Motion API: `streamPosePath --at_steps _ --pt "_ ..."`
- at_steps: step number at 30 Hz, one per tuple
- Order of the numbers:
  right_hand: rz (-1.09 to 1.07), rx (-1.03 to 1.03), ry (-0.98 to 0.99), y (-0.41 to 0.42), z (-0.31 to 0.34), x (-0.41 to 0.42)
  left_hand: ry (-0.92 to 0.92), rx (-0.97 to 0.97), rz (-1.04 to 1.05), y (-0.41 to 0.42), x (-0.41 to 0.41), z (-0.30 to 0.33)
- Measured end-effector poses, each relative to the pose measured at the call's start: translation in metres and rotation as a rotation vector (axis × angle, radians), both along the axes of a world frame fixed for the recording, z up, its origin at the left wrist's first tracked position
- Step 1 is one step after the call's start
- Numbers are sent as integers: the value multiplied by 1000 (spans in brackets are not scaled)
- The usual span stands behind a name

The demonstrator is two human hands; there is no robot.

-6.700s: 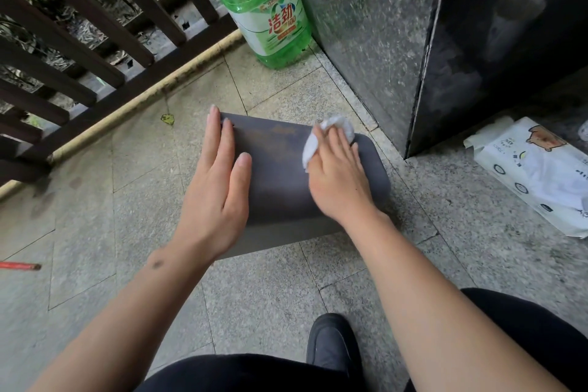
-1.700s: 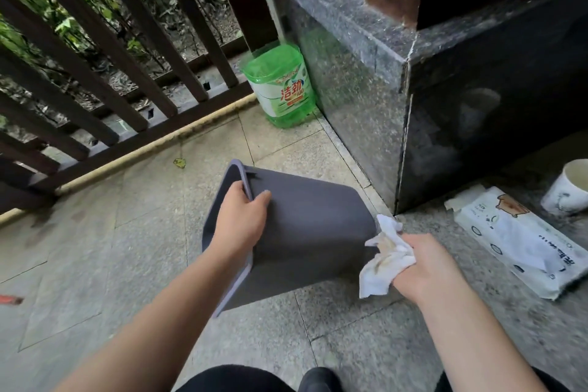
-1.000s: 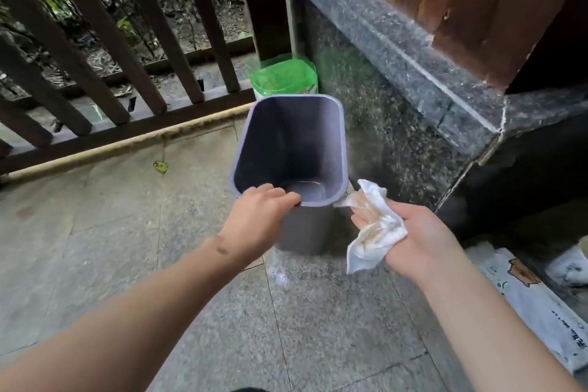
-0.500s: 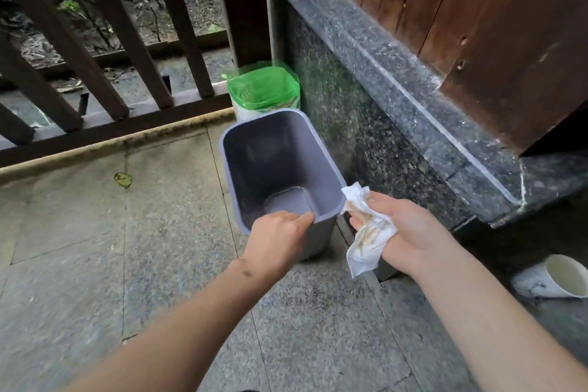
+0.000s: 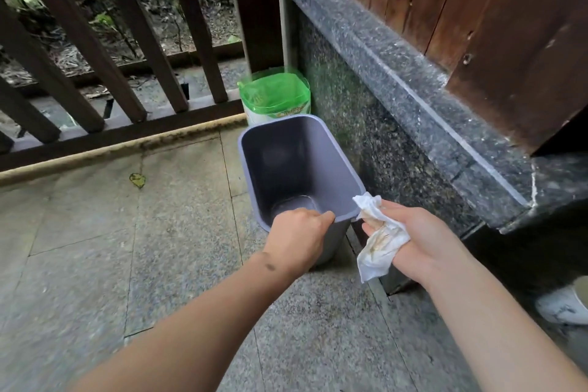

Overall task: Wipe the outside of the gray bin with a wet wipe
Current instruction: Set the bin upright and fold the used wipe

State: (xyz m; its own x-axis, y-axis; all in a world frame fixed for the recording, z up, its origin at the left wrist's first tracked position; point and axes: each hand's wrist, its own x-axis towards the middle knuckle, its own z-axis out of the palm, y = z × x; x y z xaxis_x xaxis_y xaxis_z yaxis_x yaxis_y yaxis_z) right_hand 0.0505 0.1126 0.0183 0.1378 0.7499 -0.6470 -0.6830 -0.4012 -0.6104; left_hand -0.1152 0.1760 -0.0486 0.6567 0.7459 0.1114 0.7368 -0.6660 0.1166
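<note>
The gray bin (image 5: 296,165) stands upright on the stone floor (image 5: 159,248), mouth open to you, close beside the granite wall base (image 5: 366,124) and just in front of the green bottle (image 5: 275,99). Your left hand (image 5: 297,240) is clenched over the bin's near rim. Your right hand (image 5: 416,240) hangs just right of that rim, its grip closed around the wet wipe (image 5: 378,237) (crumpled, stained brown), a loose corner drooping below your palm. A white cup (image 5: 564,305) lies at the far right edge.
</note>
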Motion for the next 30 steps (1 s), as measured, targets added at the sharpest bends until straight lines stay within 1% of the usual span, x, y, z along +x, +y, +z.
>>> streamPosePath --at_steps 3,5,6,7,8,9,11,12,13,15,17,18,19,22,24,26,28,30 --pt "-25 -2 26 0 1 3 60 9 32 1 5 -2" --pt "-60 4 76 -1 1 7 101 -38 51 -3 7 -3" --pt "-76 10 110 -3 1 8 87 -84 56 -6 5 -1" --pt "-81 20 143 -4 2 8 31 -143 67 -8 1 0" --pt "-76 34 162 -5 3 9 -48 -211 99 -9 -7 5" --pt "-76 43 155 -5 5 9 -174 -275 161 -9 -17 13" --pt "-101 39 61 0 9 6 -518 -307 388 -3 -40 38" --pt "-109 37 1 4 12 4 -654 -320 513 3 -51 51" --pt "-103 46 -42 10 14 1 -770 -385 614 9 -59 62" --pt "-50 107 -40 25 22 -7 -983 -680 702 19 -60 78" --pt "25 215 53 41 33 -16 -1164 -1005 690 26 -49 88" --pt "71 268 87 49 38 -19 -1198 -1124 671 29 -43 90" --pt "122 306 89 56 43 -22 -1196 -1215 639 32 -37 92" --pt "234 377 19 73 47 -28 -1040 -1402 442 37 -25 94" --pt "213 406 -27 77 48 -30 -984 -1544 351 34 -22 92" --pt "189 404 -54 77 47 -32 -1019 -1670 329 31 -23 90" --pt "199 394 -127 74 42 -34 -1055 -1699 324 29 -25 87" --pt "202 421 -288 74 35 -35 -1079 -1597 371 29 -24 85"
